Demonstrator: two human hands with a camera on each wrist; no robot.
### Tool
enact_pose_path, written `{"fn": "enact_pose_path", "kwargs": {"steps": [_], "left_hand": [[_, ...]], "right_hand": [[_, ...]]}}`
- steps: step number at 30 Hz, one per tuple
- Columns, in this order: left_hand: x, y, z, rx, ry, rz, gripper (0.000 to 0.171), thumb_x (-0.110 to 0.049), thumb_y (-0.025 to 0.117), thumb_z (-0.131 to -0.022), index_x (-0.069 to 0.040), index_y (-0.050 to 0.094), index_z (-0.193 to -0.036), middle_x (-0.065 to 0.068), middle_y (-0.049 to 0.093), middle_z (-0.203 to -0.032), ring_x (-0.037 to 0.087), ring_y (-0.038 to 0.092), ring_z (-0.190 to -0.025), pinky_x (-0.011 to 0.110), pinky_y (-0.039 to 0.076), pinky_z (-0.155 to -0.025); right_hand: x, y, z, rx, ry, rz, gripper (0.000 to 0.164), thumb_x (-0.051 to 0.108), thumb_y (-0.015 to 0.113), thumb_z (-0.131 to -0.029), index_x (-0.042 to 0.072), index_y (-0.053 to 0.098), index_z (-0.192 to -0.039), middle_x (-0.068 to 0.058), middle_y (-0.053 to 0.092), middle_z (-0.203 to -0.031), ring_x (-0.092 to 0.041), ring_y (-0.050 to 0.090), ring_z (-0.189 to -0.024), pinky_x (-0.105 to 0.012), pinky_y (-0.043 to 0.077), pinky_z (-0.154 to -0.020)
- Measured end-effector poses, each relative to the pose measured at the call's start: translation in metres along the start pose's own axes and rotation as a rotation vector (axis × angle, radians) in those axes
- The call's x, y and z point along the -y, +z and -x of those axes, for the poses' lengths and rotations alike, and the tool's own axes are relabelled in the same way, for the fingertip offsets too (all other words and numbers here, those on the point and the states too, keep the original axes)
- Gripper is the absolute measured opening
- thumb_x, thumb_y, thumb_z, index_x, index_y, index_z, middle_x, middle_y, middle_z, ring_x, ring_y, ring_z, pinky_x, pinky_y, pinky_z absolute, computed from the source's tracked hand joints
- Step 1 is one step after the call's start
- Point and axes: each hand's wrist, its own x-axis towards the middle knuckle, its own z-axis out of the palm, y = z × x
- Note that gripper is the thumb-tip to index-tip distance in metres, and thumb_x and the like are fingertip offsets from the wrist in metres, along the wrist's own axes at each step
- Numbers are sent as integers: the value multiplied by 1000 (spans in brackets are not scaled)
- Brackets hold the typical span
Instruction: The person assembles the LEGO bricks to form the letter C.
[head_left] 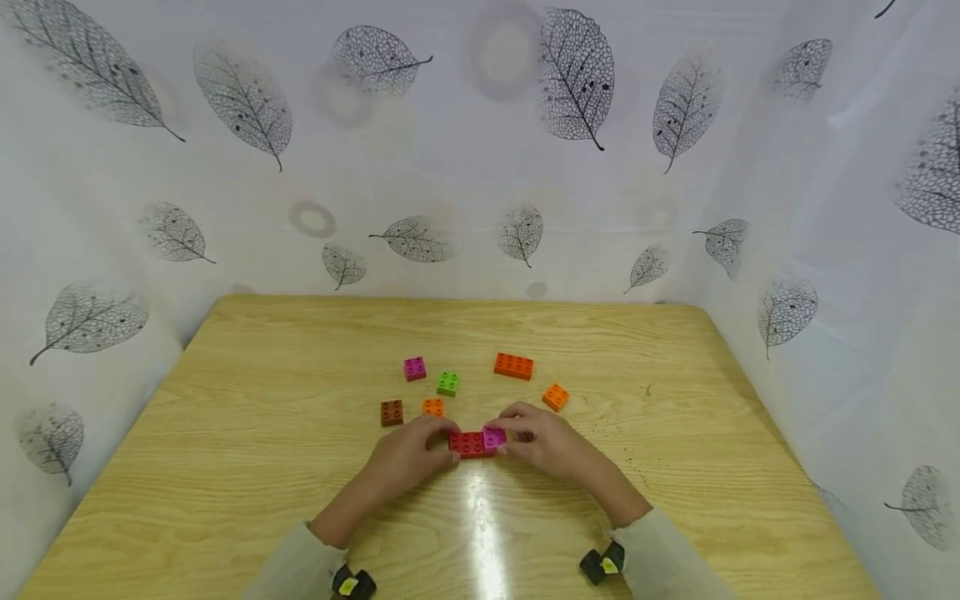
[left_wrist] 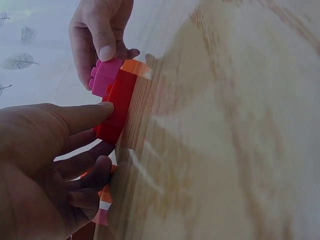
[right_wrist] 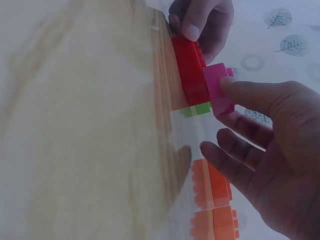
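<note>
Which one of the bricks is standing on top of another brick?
The pink brick in the right grip: it sits on the right end of the long red brick. All other bricks lie directly on the table.

Red brick (head_left: 467,445), pink brick (head_left: 492,440), leaf-patterned white cloth (head_left: 465,158), wood-grained tabletop (head_left: 675,417)

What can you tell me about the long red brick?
The long red brick is a plastic-looking block with two rows of round studs facing up. It lies flat on the wood-grained table. The left hand pinches its left end, and a pink brick, held by the right hand, sits on its right end.
</note>
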Motion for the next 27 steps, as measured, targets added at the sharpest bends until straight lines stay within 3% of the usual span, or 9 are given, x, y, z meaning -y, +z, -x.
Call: {"fn": "enact_pose_path", "kwargs": {"steps": [8, 21, 27], "left_hand": [[-1, -1, 1, 1, -7, 9, 29, -33, 75, -91, -25, 70, -119, -1, 66, -129, 25, 58, -128, 52, 44, -107], [-1, -2, 0, 1, 1, 8, 29, -32, 75, -92, -24, 70, -119, 0, 66, -129, 25, 58, -128, 51, 45, -106], [-1, -1, 1, -11, 11, 6, 28, -32, 74, -92, -24, 70, -119, 0, 67, -129, 25, 58, -128, 51, 46, -105]], "right_hand": [[0, 1, -2, 8, 80, -30, 34, 30, 70, -96, 34, 68, -129, 13, 62, -121, -8, 60, -96, -26, 53, -79], [4, 5, -4, -52, 47, 30, 28, 32, 72, -95, 32, 70, -123, 12, 63, -117, -9, 58, -88, -24, 51, -70], [1, 5, -3, -17, 63, -67, 33, 33, 70, -96, 28, 67, -128, 12, 63, -114, -8, 60, -91, -26, 53, -75]]}}
